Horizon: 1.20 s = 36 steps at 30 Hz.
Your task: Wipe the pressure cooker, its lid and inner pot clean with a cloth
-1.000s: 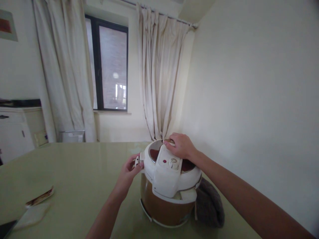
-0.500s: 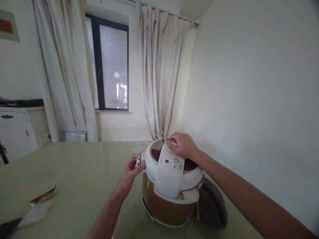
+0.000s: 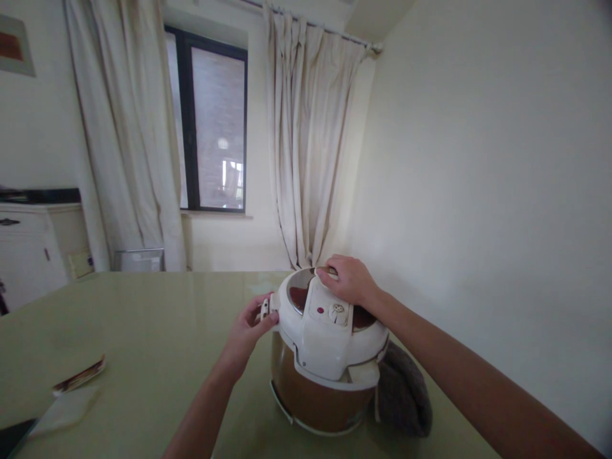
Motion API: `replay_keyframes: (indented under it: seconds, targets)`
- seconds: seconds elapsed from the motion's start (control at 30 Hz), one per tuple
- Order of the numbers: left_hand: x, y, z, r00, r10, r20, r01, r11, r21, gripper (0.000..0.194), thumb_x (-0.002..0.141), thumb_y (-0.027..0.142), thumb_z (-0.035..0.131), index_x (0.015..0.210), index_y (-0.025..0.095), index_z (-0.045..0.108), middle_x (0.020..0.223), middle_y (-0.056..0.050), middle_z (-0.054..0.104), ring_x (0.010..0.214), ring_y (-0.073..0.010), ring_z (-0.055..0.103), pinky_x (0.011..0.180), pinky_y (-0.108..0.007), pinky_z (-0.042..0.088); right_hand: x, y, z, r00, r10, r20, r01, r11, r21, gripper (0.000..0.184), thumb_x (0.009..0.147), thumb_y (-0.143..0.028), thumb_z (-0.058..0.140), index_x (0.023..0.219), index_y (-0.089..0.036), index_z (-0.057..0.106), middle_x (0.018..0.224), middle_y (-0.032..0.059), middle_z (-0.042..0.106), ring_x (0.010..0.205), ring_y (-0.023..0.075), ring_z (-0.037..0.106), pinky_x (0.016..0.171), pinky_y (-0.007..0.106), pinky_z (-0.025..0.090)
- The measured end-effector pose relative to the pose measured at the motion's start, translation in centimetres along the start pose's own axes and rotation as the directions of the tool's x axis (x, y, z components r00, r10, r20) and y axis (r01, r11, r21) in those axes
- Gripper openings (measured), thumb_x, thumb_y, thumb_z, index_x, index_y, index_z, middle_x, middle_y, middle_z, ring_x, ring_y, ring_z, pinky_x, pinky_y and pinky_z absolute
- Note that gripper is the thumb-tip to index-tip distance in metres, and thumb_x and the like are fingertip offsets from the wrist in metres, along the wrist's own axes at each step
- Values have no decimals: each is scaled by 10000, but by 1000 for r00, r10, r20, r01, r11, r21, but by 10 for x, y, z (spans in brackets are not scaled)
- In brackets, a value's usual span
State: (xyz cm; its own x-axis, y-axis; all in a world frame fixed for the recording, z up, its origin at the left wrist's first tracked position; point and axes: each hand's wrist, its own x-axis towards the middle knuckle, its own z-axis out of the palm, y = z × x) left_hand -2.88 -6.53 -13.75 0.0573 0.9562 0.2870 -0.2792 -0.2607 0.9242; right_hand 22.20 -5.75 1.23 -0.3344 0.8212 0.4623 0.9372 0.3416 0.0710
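Observation:
A round cooker with a white lid point(image 3: 322, 354) and a brown bowl-like body point(image 3: 320, 405) stands on the table in front of me. The lid carries a dial, a red spot and dark windows, and lies on the body. My left hand point(image 3: 249, 325) grips the white handle on the lid's left side, thumb on top and fingers behind. On the lid's far top, my right hand point(image 3: 351, 279) is wrapped over the handle there, its fingertips partly hidden. A dark grey folded cloth point(image 3: 404, 392) lies against the cooker's right side, under my right forearm.
The glossy pale green table point(image 3: 157, 331) reaches to the window wall. A small brown-and-white packet point(image 3: 79, 375) and a whitish sheet point(image 3: 67, 411) lie at the left, by a dark flat object point(image 3: 14, 440). A white cabinet point(image 3: 31, 245) stands beyond. The wall point(image 3: 502, 191) is at the right.
The whole view has shifted slightly. Both hands keep their places on the cooker, and the lid stays on the body.

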Motion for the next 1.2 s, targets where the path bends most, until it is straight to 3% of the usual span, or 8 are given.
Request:
replay_keyframes:
  seconds: [0.17,0.43,0.63,0.9,1.2]
  targets:
    - [0,5,-1,999,7,-44,-4,997,75,568,702,499,899,1175,220,757,1204,-89,776,1019,-262,722,918,-375,581,0,-3,-1,999,49,21,-49,999,-9,458,1053,-546,453,885,-202,706,992,84,755,897,217,686,736,313,406]
    - [2,10,2,994,-15,-109,27,993,114,574,673,533,897,1128,202,783,944,-72,812,860,-253,746,808,-360,592,-2,-9,-3,988,133,84,-127,989,-79,648,1067,-661,289,949,-187,715,1102,147,751,919,274,712,735,352,453]
    - [1,6,3,995,15,-94,-6,995,99,539,715,545,868,1130,218,762,952,-55,804,863,-227,730,827,-345,575,-2,-7,1,988,151,6,-151,988,-36,577,1051,-642,392,877,-195,712,1018,114,763,887,248,703,702,325,417]
    - [2,4,1,998,1,-60,2,998,61,529,717,568,865,1099,223,740,946,-44,792,853,-219,718,815,-333,561,0,-1,3,999,41,-12,-41,999,5,551,1035,-639,444,840,-198,711,930,86,757,864,215,675,728,313,393]
    - [2,5,-3,999,-37,-14,37,998,56,557,740,546,864,1180,230,737,974,-51,793,927,-235,721,880,-349,554,-1,-5,6,992,122,-37,-121,992,34,499,1040,-574,460,853,-203,735,971,82,766,869,217,672,725,314,393]
